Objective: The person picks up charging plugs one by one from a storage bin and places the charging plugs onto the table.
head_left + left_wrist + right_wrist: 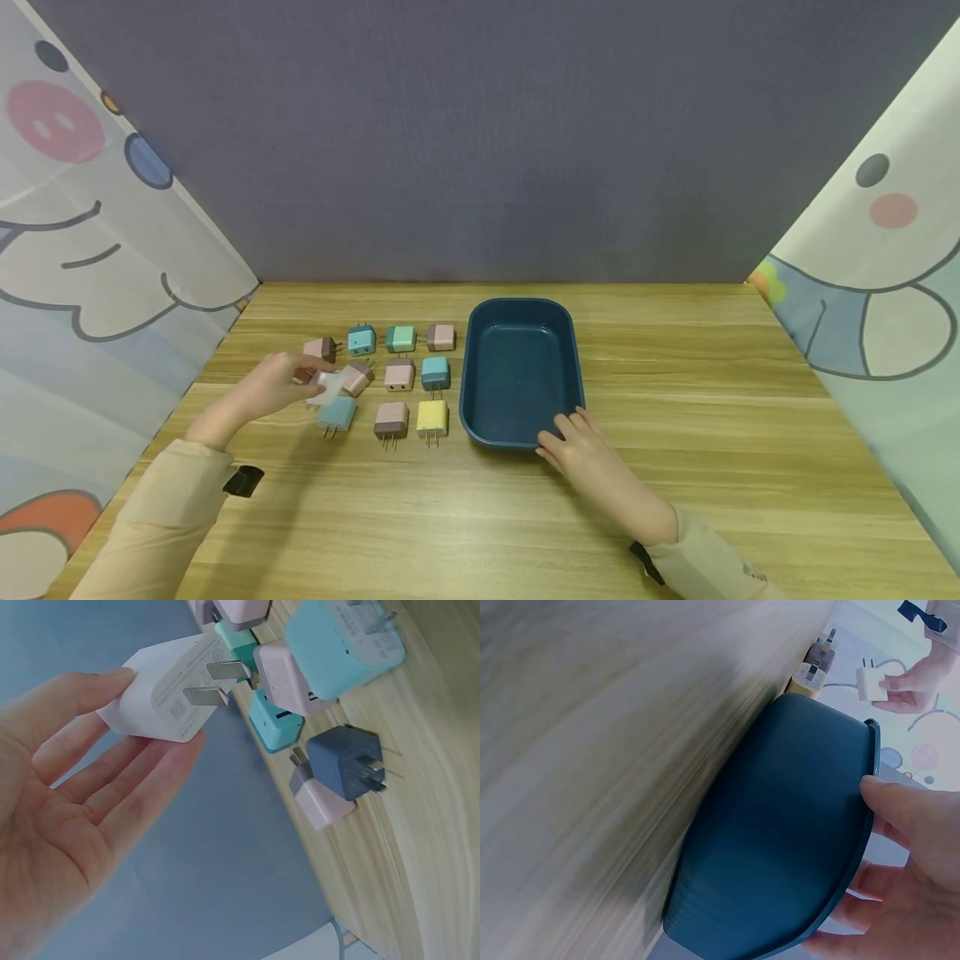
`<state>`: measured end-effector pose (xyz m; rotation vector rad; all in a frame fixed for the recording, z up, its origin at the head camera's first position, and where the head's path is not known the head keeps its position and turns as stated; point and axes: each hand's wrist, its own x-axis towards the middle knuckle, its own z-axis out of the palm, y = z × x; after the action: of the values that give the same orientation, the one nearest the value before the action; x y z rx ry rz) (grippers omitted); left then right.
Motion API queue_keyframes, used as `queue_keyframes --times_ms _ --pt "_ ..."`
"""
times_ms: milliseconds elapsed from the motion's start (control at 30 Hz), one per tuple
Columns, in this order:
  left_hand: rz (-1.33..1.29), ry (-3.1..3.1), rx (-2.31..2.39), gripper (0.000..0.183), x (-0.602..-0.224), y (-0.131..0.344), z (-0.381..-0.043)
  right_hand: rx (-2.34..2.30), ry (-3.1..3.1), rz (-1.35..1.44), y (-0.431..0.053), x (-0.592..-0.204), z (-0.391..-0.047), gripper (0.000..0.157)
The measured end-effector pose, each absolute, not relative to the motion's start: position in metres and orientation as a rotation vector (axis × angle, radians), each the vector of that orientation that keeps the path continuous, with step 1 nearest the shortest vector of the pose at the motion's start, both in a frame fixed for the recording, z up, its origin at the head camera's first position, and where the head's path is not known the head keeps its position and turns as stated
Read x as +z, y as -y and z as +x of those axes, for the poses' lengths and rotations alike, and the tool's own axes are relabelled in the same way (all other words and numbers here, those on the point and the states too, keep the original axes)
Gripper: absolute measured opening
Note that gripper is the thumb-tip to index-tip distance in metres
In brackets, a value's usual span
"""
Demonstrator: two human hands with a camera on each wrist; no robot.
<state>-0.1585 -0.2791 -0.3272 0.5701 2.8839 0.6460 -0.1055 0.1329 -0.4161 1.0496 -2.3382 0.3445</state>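
Observation:
My left hand [277,385] pinches a white charger plug [169,690] between thumb and fingers. In the left wrist view its two metal prongs point away from the palm, over the other chargers. My right hand [588,458] holds the near right corner of a dark blue plastic tub [517,387], thumb on the outer side and fingers over the rim. Nothing lies inside the tub. Closest to the held plug on the table are a blue charger [338,412] and a pink charger [357,377].
Left of the tub, several more chargers stand in loose rows, among them a yellow one [432,417], a green one [401,338] and a two-tone blue one [435,372]. A grey wall [510,167] rises behind the wooden table [697,375], with cartoon-printed curtains at both sides.

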Motion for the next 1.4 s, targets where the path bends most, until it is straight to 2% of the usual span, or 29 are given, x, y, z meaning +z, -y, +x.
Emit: queue_keyframes --times_ms 833,933,1100,1400 --pt "0.470 -2.855 0.618 0.026 -0.342 0.302 -0.152 0.364 2.351 1.045 -0.133 -0.418 -0.105 0.054" --pt "0.429 -2.837 0.624 0.026 -0.345 0.304 -0.152 0.361 2.355 1.054 -0.133 -0.417 -0.105 0.045" --pt "0.378 -2.823 0.624 0.026 -0.350 0.309 -0.151 0.345 2.357 1.061 -0.133 -0.416 -0.106 0.011" --pt "0.375 -2.804 0.609 0.026 -0.356 0.312 -0.151 0.314 2.347 1.055 -0.133 -0.417 -0.106 0.015"
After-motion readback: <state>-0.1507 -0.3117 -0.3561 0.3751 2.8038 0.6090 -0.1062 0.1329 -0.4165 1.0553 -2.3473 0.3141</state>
